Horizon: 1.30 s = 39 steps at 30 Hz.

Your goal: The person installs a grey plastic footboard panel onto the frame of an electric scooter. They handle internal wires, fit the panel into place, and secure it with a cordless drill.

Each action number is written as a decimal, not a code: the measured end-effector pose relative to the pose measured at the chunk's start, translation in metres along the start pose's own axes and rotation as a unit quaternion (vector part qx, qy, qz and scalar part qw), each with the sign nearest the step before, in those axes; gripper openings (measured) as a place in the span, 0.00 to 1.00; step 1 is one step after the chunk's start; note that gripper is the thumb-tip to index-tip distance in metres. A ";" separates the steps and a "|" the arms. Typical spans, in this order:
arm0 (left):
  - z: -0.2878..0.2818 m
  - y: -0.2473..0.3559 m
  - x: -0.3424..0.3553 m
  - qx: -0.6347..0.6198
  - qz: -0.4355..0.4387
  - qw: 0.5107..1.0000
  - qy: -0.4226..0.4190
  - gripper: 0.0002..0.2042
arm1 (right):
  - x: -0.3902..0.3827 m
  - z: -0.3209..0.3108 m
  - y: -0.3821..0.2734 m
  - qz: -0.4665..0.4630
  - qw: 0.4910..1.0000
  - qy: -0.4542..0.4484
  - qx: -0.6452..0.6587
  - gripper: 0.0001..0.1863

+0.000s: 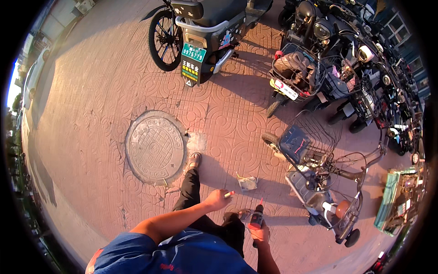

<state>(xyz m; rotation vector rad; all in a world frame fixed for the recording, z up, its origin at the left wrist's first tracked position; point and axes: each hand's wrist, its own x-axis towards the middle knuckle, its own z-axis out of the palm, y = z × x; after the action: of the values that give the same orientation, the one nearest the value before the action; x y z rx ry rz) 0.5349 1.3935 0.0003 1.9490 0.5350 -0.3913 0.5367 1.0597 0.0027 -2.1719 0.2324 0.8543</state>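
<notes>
My left hand (214, 200) is closed on a short pale stick with a reddish end (229, 194), held out in front of my body. Its exact kind is too small to make out. In my right hand (262, 234) is a red and black cordless drill (256, 218), its thin reddish tip pointing forward, away from me. On the paving just beyond the two hands lies a small pale packet or box (247, 183) with a wire-like strand. To the right stands a partly stripped electric scooter (315, 194), with its frame, cables and handlebar exposed.
A round manhole cover (156, 147) lies to the left of my sandalled foot (195, 160). A parked electric scooter (210, 23) stands ahead. Bikes with baskets (296, 73) crowd the far right. A green open box or cart (388, 201) with parts sits at right.
</notes>
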 end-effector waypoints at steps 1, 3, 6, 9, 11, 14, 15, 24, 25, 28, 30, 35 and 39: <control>-0.039 -0.024 0.009 0.003 -0.065 0.997 -0.029 0.17 | 0.012 0.017 -0.027 0.024 0.999 -0.005 0.031 0.23; -0.108 -0.064 0.027 -0.013 -0.152 0.988 0.011 0.16 | 0.020 0.045 -0.127 0.006 0.999 -0.026 -0.030 0.20; -0.189 -0.118 0.072 0.059 -0.252 0.966 0.033 0.18 | 0.060 0.104 -0.147 -0.013 0.990 -0.031 -0.140 0.17; -0.232 -0.186 0.130 0.082 -0.240 0.962 0.103 0.18 | 0.098 0.163 -0.172 -0.127 0.974 -0.005 -0.188 0.18; -0.236 -0.244 0.174 0.075 -0.249 0.958 0.119 0.15 | 0.126 0.202 -0.176 -0.192 0.958 0.005 -0.211 0.23; -0.225 -0.319 0.254 0.038 -0.241 0.961 0.129 0.11 | 0.177 0.258 -0.194 -0.224 0.955 0.007 -0.193 0.24; -0.224 -0.329 0.280 0.024 -0.259 0.959 0.114 0.16 | 0.197 0.277 -0.194 -0.235 0.954 0.002 -0.184 0.24; -0.158 -0.473 0.498 0.008 -0.212 0.955 0.206 0.15 | 0.339 0.379 -0.175 -0.150 0.987 -0.051 -0.038 0.29; -0.158 -0.485 0.518 0.043 -0.180 0.962 0.200 0.15 | 0.347 0.380 -0.171 -0.134 0.988 -0.071 -0.025 0.31; -0.147 -0.518 0.577 0.142 -0.138 0.955 0.220 0.16 | 0.361 0.362 -0.183 -0.096 0.992 -0.077 -0.011 0.34; -0.138 -0.528 0.609 0.199 -0.129 0.949 0.209 0.17 | 0.367 0.349 -0.188 -0.071 0.995 -0.067 -0.012 0.35; -0.119 -0.541 0.640 0.261 -0.154 0.938 0.168 0.14 | 0.388 0.326 -0.183 -0.053 0.996 -0.064 -0.043 0.33; -0.125 -0.530 0.645 0.329 -0.155 0.918 0.155 0.11 | 0.399 0.317 -0.181 -0.061 0.994 -0.058 -0.062 0.33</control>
<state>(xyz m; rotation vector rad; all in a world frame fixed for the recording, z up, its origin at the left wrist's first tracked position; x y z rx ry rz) 0.8059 1.8279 -0.6711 2.6067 1.0267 -0.5100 0.7549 1.4541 -0.2959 -2.2166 -0.0129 0.9438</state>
